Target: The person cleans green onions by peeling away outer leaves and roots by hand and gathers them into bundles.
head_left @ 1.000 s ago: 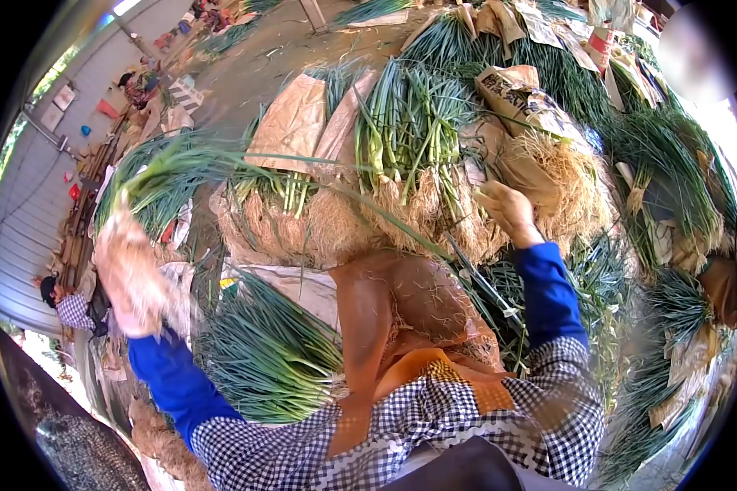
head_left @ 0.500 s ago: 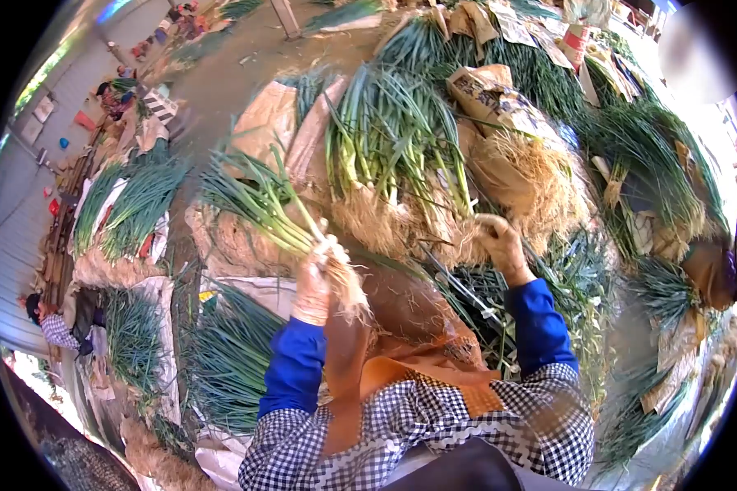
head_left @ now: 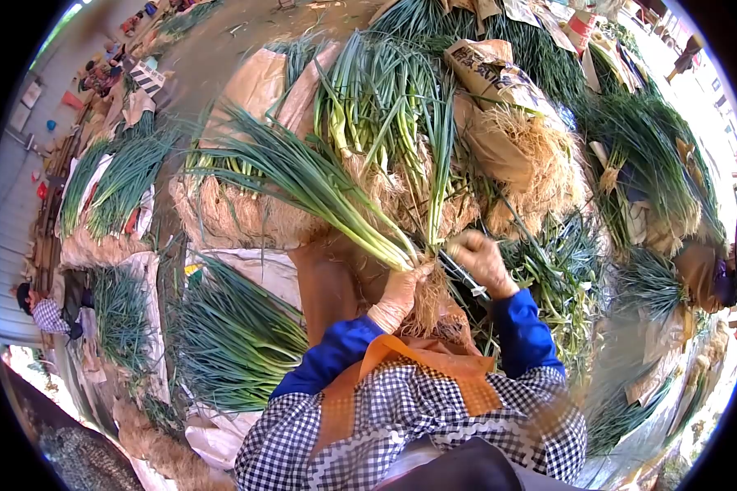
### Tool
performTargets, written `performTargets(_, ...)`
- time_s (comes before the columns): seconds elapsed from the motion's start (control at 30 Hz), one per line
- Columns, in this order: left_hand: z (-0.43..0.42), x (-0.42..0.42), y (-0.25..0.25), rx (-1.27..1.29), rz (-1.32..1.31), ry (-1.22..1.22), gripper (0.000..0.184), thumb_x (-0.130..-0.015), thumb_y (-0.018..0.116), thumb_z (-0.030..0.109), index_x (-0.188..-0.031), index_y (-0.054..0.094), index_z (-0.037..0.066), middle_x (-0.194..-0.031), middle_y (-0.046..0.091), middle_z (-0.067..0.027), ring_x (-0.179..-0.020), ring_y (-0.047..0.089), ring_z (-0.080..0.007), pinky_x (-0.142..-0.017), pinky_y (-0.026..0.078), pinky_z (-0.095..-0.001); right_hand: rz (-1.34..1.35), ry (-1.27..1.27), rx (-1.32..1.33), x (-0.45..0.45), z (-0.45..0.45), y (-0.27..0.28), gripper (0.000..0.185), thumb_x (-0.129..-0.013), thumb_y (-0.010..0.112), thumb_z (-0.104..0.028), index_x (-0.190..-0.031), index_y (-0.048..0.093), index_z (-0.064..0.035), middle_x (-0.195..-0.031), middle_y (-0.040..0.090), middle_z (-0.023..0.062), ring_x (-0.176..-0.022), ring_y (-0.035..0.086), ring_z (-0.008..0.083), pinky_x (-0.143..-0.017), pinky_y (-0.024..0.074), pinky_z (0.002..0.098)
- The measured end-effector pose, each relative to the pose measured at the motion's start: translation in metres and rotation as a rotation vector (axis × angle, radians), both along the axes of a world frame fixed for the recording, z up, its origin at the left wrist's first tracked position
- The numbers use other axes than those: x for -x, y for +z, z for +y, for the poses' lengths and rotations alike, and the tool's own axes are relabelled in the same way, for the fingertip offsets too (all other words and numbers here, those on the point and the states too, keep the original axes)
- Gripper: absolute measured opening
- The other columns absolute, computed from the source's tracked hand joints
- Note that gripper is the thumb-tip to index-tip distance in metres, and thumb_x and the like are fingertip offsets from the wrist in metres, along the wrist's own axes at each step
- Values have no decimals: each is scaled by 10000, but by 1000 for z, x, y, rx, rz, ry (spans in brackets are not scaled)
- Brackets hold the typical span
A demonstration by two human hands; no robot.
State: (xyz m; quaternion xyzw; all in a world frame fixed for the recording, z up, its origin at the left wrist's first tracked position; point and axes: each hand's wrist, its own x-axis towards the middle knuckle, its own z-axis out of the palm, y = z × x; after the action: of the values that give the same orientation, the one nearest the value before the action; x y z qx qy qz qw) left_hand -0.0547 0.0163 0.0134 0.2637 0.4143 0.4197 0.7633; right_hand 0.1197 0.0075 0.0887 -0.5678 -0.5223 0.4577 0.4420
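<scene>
A bunch of long green onions [head_left: 336, 200] is gripped near its white ends by my left hand [head_left: 400, 295]. Its leaves fan out to the upper left, and pale roots hang below my fingers. Beside the bunch, another green onion [head_left: 439, 176] stands nearly upright. The fingers of my right hand [head_left: 481, 263] are curled at this onion's root end, close to my left hand; the exact contact is partly hidden. Just beyond my hands lies a pile of green onions [head_left: 377, 106] with matted roots facing me.
Brown paper wrapping [head_left: 499, 159] covers a rooty bundle at right. More green onions [head_left: 229, 335] lie on sheeting at left, and loose leaves [head_left: 553, 286] are heaped at right. A person in a checked top [head_left: 49, 315] is at far left. Further bundles [head_left: 651, 159] line the right side.
My left hand has moved right and slightly toward me with the bunch. My right hand has shifted left and down, so both hands are now close together. The view has moved slightly.
</scene>
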Motion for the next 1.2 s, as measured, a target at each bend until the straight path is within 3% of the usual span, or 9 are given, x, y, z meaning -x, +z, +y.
performTargets(0.17,-1,-11,-15,-13,-44,-5,290,-745,668,-14,-1015,580,49,-872,583,-4,-773,577,-127,-666,488,-245,-979,88,-12,24,71,15,603,-765,640,-476,-1221,510,-103,-797,657,111,-744,639,236,-649,490,311)
performTargets(0.3,4,-20,-26,-59,13,68,261,-751,656,-13,-987,559,40,-892,572,-17,-779,575,-137,-653,500,-252,-969,168,-16,41,65,-13,274,-831,600,-403,-852,657,-136,-673,616,97,-626,610,265,-564,484,349)
performTargets(0.37,4,-23,-36,-141,76,122,160,-750,688,26,-884,599,28,-796,587,-12,-681,547,-129,-577,473,-257,-805,260,-387,35,28,-37,187,-854,592,-305,-851,659,-130,-640,585,89,-560,574,206,-533,462,305)
performTargets(0.5,-1,-14,-2,22,4,72,175,-755,638,-19,-924,600,8,-777,595,-25,-628,568,-113,-545,480,-239,-132,252,411,-27,-55,36,167,-872,560,-166,-906,635,-20,-693,584,45,-624,535,133,-580,472,315)
performTargets(0.63,-2,-14,-5,67,-128,68,167,-752,637,-35,-915,605,-27,-781,616,-45,-644,592,-122,-569,499,-234,651,-439,419,-165,-154,-60,282,-850,562,-280,-939,632,-23,-734,629,70,-678,611,214,-636,495,345)
performTargets(0.73,0,-21,-16,-33,-70,69,170,-760,627,-50,-928,603,-35,-795,621,-52,-650,601,-130,-578,507,-237,-1216,130,402,-163,-107,-71,404,-857,518,-418,-991,634,-54,-788,654,119,-724,634,272,-681,501,374)
performTargets(0.97,-16,-24,-14,-74,91,100,207,-745,668,-21,-917,590,63,-816,581,24,-650,524,-60,-544,417,-183,-497,-74,37,1,67,-37,377,-883,550,-370,-934,641,-8,-722,615,72,-670,569,126,-614,453,279)
performTargets(1.1,-12,-28,-22,131,-74,201,159,-749,656,-23,-868,601,67,-780,581,24,-614,512,-62,-517,403,-187,-624,-339,-312,25,45,-63,279,-876,541,-292,-743,551,-48,-652,549,170,-594,552,324,-541,430,382)
performTargets(1.2,-10,-26,-21,185,-125,167,120,-765,627,-33,-867,619,29,-754,588,16,-587,498,-61,-506,397,-186,-245,-143,30,21,-20,-38,293,-879,561,-228,-665,512,-35,-553,470,69,-515,448,135,-488,378,307)
